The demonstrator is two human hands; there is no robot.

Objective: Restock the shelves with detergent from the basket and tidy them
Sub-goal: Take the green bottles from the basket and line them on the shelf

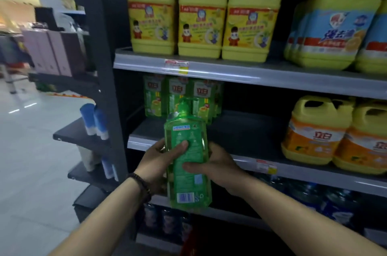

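A green pump bottle of detergent [188, 157] is held upright in front of the middle shelf [240, 130], its back label and barcode facing me. My left hand [159, 159] grips its left side with the thumb across the label. From the right, my right hand [215, 163] grips it with the thumb on the front. Matching green bottles [182, 96] stand in a row at the back left of that shelf. The basket is out of view.
Yellow jugs [201, 17] fill the top shelf, with blue-labelled jugs [333, 25] to their right. Orange-labelled yellow jugs [318, 130] stand on the middle shelf's right. Dark bare shelf lies between them and the green bottles. A dark side rack [92, 121] with small blue bottles stands left.
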